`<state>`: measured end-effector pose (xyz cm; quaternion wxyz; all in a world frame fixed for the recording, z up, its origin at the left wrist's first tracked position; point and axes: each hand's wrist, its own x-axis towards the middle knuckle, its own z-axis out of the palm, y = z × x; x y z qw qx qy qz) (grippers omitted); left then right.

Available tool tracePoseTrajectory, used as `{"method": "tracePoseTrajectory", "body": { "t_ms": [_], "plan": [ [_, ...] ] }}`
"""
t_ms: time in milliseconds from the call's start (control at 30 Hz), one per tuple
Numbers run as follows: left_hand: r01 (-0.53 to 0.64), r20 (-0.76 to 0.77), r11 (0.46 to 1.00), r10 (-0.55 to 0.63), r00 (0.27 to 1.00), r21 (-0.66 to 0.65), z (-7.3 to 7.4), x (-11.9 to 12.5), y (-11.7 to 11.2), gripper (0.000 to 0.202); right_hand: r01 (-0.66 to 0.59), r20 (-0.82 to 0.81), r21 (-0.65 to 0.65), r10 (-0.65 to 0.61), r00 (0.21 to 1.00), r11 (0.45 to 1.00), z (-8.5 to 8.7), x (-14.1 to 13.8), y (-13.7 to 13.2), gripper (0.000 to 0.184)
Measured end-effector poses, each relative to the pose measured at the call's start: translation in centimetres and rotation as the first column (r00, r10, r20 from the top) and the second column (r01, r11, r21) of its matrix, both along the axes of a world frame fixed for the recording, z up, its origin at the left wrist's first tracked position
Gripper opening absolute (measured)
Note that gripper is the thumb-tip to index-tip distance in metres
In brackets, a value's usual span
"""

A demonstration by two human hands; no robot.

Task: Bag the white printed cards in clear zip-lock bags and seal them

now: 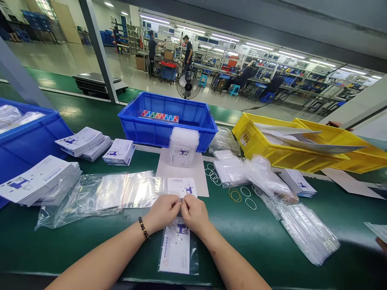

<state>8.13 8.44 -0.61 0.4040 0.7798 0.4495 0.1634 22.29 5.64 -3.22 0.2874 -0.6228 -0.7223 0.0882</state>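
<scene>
Head view: left hand, right hand, tight-pinched on clear bag, Chinese-titled booklet inside

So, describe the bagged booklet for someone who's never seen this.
From the central blue bin, come down the green table to its near edge. Just below the left hand and right hand lies a white booklet in a clear bag. Unlike the stacked booklets, it lies alone, closest to that edge.

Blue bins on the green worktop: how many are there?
2: the left blue bin, cut off by the picture's edge, and the middle blue bin. Any beyond the edge can't be seen.
</scene>
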Motion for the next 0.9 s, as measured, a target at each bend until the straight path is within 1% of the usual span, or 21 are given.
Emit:
{"method": "tracePoseTrajectory", "body": {
  "t_ms": [67, 100, 133, 200, 267, 333, 400, 433, 467, 500, 533, 567, 600, 633, 667, 700, 767, 833, 867, 900],
  "plan": [
    [-0.007, -0.009, 0.999, 0.006, 1.000, -0.051, 0.1, 0.0, 0.0, 0.027, 0.074, 0.024, 0.066, -0.075, 0.997, 0.995, -0.1, 0.1, 0.1, 0.024],
    [-0.027, 0.006, 0.995, 0.028, 1.000, -0.091, 0.1, -0.1, 0.1, 0.026, 0.067, 0.012, 0.101, -0.069, 0.998, 0.993, 0.0, 0.1, 0.1, 0.023],
    [-0.055, 0.030, 0.990, 0.060, 0.998, -0.132, 0.0, -0.2, 0.3, 0.026, 0.029, -0.005, 0.133, -0.029, 1.000, 0.991, 0.2, 0.0, 0.0, 0.021],
    [-0.117, 0.090, 0.973, 0.137, 0.987, -0.198, -0.2, -0.5, 0.9, 0.025, -0.087, -0.014, 0.175, 0.091, 0.996, 0.981, 0.6, -0.2, -0.2, 0.018],
    [-0.151, 0.144, 0.958, 0.190, 0.971, -0.242, -0.4, -0.8, 1.4, 0.025, -0.171, 0.026, 0.161, 0.169, 0.985, 0.972, 0.9, -0.5, -0.5, 0.024],
    [-0.147, 0.174, 0.952, 0.198, 0.965, -0.270, -0.4, -1.0, 1.7, 0.027, -0.205, 0.079, 0.122, 0.197, 0.977, 0.971, 1.0, -0.6, -0.7, 0.020],
    [-0.139, 0.176, 0.955, 0.189, 0.966, -0.262, -0.1, -1.1, 1.6, 0.029, -0.225, 0.079, 0.090, 0.218, 0.973, 0.970, 1.0, -0.4, -0.7, 0.019],
    [-0.143, 0.183, 0.966, 0.184, 0.966, -0.213, 0.1, -1.2, 1.5, 0.029, -0.235, 0.047, 0.072, 0.232, 0.972, 0.969, 1.0, -0.3, -0.7, 0.021],
    [-0.145, 0.196, 0.982, 0.167, 0.966, -0.121, 0.4, -1.3, 1.4, 0.027, -0.243, -0.004, 0.049, 0.243, 0.970, 0.969, 1.1, 0.0, -0.6, 0.023],
    [-0.129, 0.209, 0.992, 0.125, 0.970, 0.004, 0.7, -1.4, 1.2, 0.023, -0.251, -0.071, 0.017, 0.251, 0.965, 0.968, 1.2, 0.2, -0.5, 0.024],
    [-0.084, 0.208, 0.987, 0.054, 0.977, 0.138, 1.0, -1.5, 1.1, 0.018, -0.262, -0.143, -0.021, 0.257, 0.956, 0.965, 1.4, 0.5, -0.5, 0.024],
    [-0.009, 0.182, 0.968, -0.038, 0.983, 0.250, 1.3, -1.7, 1.1, 0.016, -0.279, -0.211, -0.060, 0.261, 0.942, 0.958, 1.6, 0.8, -0.4, 0.024],
    [0.086, 0.129, 0.947, -0.131, 0.983, 0.309, 1.5, -1.9, 1.2, 0.016, -0.302, -0.271, -0.098, 0.267, 0.925, 0.948, 1.9, 1.1, -0.4, 0.024],
    [0.176, 0.056, 0.934, -0.203, 0.978, 0.311, 1.7, -2.1, 1.3, 0.016, -0.328, -0.320, -0.136, 0.272, 0.907, 0.935, 2.2, 1.4, -0.4, 0.025],
    [0.231, -0.022, 0.934, -0.234, 0.972, 0.271, 1.9, -2.4, 1.5, 0.015, -0.358, -0.363, -0.176, 0.277, 0.890, 0.917, 2.5, 1.7, -0.4, 0.025],
    [0.249, -0.094, 0.945, -0.234, 0.968, 0.213, 2.0, -2.7, 1.8, 0.016, -0.394, -0.400, -0.216, 0.287, 0.870, 0.893, 2.8, 1.9, -0.3, 0.025],
    [0.219, -0.197, 0.970, -0.196, 0.961, 0.103, 2.3, -3.2, 2.3, 0.023, -0.472, -0.456, -0.278, 0.318, 0.831, 0.836, 3.3, 2.4, -0.3, 0.026],
    [0.203, -0.214, 0.979, -0.199, 0.956, -0.004, 2.4, -3.7, 2.7, 0.028, -0.534, -0.488, -0.295, 0.356, 0.797, 0.792, 3.6, 2.7, -0.2, 0.028],
    [0.198, -0.198, 0.979, -0.205, 0.958, -0.057, 2.4, -3.8, 2.8, 0.029, -0.548, -0.496, -0.287, 0.368, 0.787, 0.785, 3.6, 2.8, -0.2, 0.028],
    [0.182, -0.184, 0.978, -0.198, 0.963, -0.100, 2.4, -3.9, 2.8, 0.034, -0.541, -0.500, -0.277, 0.362, 0.787, 0.794, 3.5, 2.9, -0.1, 0.026]
  ]
}}
